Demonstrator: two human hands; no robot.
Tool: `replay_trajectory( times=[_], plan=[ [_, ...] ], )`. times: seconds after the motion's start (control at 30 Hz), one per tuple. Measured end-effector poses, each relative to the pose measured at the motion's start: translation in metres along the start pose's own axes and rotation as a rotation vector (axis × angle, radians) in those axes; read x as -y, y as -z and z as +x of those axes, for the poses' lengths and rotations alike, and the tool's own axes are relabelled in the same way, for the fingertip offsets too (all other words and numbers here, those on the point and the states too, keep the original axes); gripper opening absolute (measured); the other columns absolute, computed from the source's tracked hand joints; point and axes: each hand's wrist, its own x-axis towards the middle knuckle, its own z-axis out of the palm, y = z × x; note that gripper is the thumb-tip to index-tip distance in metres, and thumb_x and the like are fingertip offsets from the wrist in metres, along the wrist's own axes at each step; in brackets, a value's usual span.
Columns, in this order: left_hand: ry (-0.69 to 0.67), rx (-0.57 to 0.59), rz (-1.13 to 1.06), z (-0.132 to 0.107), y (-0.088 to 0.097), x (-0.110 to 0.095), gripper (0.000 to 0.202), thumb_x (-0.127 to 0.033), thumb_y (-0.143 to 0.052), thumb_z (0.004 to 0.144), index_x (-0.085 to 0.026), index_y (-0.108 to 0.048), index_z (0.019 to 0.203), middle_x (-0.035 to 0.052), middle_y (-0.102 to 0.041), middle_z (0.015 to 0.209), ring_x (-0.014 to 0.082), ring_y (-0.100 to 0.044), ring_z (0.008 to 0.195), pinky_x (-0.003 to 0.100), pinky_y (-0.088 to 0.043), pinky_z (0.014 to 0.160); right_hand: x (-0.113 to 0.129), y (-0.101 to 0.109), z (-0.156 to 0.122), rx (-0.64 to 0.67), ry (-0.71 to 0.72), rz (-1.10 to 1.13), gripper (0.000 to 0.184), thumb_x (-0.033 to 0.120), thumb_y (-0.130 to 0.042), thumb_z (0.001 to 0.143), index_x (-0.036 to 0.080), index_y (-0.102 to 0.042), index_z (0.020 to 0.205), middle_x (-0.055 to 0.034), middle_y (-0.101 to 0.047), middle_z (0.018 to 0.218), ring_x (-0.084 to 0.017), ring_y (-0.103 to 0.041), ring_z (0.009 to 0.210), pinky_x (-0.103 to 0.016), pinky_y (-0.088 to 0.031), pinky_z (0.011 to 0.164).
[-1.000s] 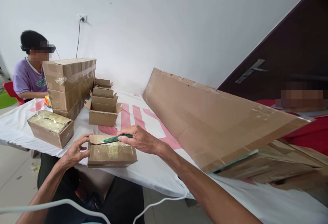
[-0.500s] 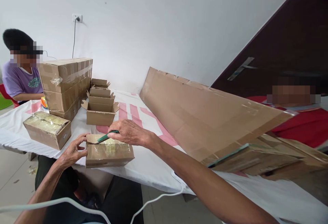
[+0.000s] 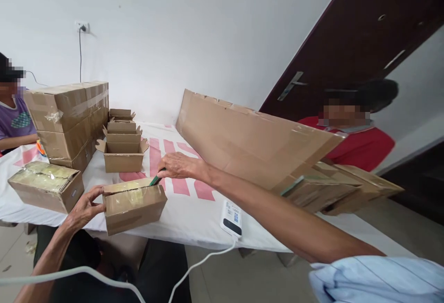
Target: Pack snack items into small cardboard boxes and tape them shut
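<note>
One box (image 3: pixel 135 208), lengthwise left-right, cutter (image 3: pixel 156 180) pointing down-left

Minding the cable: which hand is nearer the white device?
Right. The right hand is beyond and left of the white device; the left hand is farther left, against a cardboard box.

This looks like a plain room used as a small workroom. A white and pink cloth (image 3: pixel 204 217) covers the big worktop (image 3: pixel 194 234). On it are stacked, taped boxes (image 3: pixel 71 120) and a row of open boxes (image 3: pixel 124 163). A person in purple (image 3: pixel 14 125) and a person in red (image 3: pixel 364 145) are near it. The wall (image 3: pixel 190 25) is white, the door (image 3: pixel 333 39) is dark, and the floor (image 3: pixel 206 275) has tiles.
</note>
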Motion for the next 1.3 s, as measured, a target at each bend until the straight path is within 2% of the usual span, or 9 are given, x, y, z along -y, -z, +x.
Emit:
replay_trajectory(
  times=[0.1, 0.23, 0.33, 0.47, 0.6, 0.8, 0.97, 1.13, 1.3],
  plan=[
    [-0.003, -0.016, 0.03, 0.001, 0.001, -0.002, 0.049, -0.044, -0.089, 0.069, -0.024, -0.083, 0.113, 0.0118, -0.066, 0.137, 0.0393, -0.059, 0.133, 0.036, -0.064, 0.092, -0.027, 0.019, -0.021, 0.051, -0.022, 0.079, 0.021, 0.033, -0.067, 0.09, 0.026, -0.082, 0.076, 0.0017, -0.071, 0.068, -0.014, -0.052, 0.062, -0.028, -0.031, 0.06],
    [-0.02, -0.001, 0.056, 0.002, 0.004, -0.006, 0.054, -0.047, -0.088, 0.072, -0.026, -0.08, 0.121, 0.0123, -0.064, 0.145, 0.0411, -0.054, 0.141, 0.039, -0.063, 0.097, -0.067, 0.007, -0.067, -0.22, -0.171, 0.2, 0.029, 0.039, -0.057, 0.096, 0.024, -0.081, 0.101, -0.0021, -0.077, 0.094, -0.02, -0.064, 0.082, -0.031, -0.044, 0.075],
    [-0.027, -0.005, 0.058, 0.004, 0.006, -0.005, 0.064, -0.05, -0.089, 0.071, -0.027, -0.076, 0.129, 0.0121, -0.06, 0.152, 0.0423, -0.051, 0.145, 0.044, -0.061, 0.101, -0.087, -0.061, -0.105, -0.371, -0.373, 0.25, 0.034, 0.035, -0.053, 0.094, 0.022, -0.077, 0.115, -0.0066, -0.076, 0.105, -0.024, -0.066, 0.095, -0.036, -0.049, 0.087],
    [0.005, 0.063, 0.162, 0.005, 0.01, -0.003, 0.093, -0.052, -0.094, 0.063, -0.029, -0.063, 0.148, 0.014, -0.055, 0.158, 0.0442, -0.054, 0.143, 0.05, -0.059, 0.104, -0.082, -0.168, -0.141, -0.514, -0.604, 0.227, 0.031, 0.027, -0.054, 0.088, 0.021, -0.074, 0.111, -0.0105, -0.073, 0.103, -0.03, -0.063, 0.106, -0.044, -0.048, 0.098],
    [-0.039, 0.138, 0.377, 0.002, 0.012, -0.008, 0.121, -0.046, -0.101, 0.052, -0.031, -0.048, 0.16, 0.0154, -0.042, 0.168, 0.0467, -0.048, 0.147, 0.05, -0.055, 0.109, -0.07, -0.212, -0.148, -0.555, -0.69, 0.259, 0.027, 0.029, -0.059, 0.085, 0.023, -0.073, 0.108, -0.0116, -0.071, 0.103, -0.033, -0.062, 0.107, -0.048, -0.048, 0.097],
    [-0.061, 0.15, 0.548, 0.002, 0.006, -0.01, 0.13, -0.037, -0.097, 0.053, -0.028, -0.035, 0.166, 0.0157, -0.042, 0.164, 0.0448, -0.045, 0.148, 0.051, -0.047, 0.118, -0.061, -0.195, -0.113, -0.561, -0.605, 0.409, 0.037, 0.045, -0.057, 0.095, 0.019, -0.07, 0.117, -0.0143, -0.072, 0.117, -0.029, -0.066, 0.112, -0.044, -0.053, 0.097],
    [-0.049, 0.201, 0.608, 0.009, 0.011, -0.012, 0.117, -0.029, -0.084, 0.063, -0.027, -0.029, 0.166, 0.0136, -0.043, 0.161, 0.0384, -0.047, 0.146, 0.049, -0.051, 0.114, -0.013, -0.171, -0.08, -0.455, -0.445, 0.675, 0.048, 0.048, -0.059, 0.098, 0.023, -0.059, 0.139, -0.0123, -0.07, 0.132, -0.024, -0.072, 0.106, -0.038, -0.059, 0.086],
    [-0.062, 0.261, 0.624, 0.016, 0.026, -0.012, 0.113, -0.027, -0.081, 0.064, -0.03, -0.03, 0.165, 0.0114, -0.04, 0.163, 0.0371, -0.047, 0.147, 0.047, -0.051, 0.115, 0.023, -0.145, -0.07, -0.395, -0.33, 0.4, 0.05, 0.039, -0.068, 0.095, 0.022, -0.06, 0.141, -0.0158, -0.065, 0.142, -0.031, -0.063, 0.129, -0.05, -0.052, 0.108],
    [-0.138, 0.253, 0.741, 0.016, 0.027, -0.014, 0.114, -0.023, -0.083, 0.064, -0.029, -0.032, 0.165, 0.0138, -0.03, 0.17, 0.0385, -0.043, 0.152, 0.05, -0.046, 0.12, 0.029, -0.129, -0.061, -0.332, 0.028, 0.116, 0.038, 0.022, -0.064, 0.097, 0.022, -0.069, 0.135, -0.0124, -0.064, 0.147, -0.03, -0.05, 0.145, -0.052, -0.037, 0.124]
  ],
)
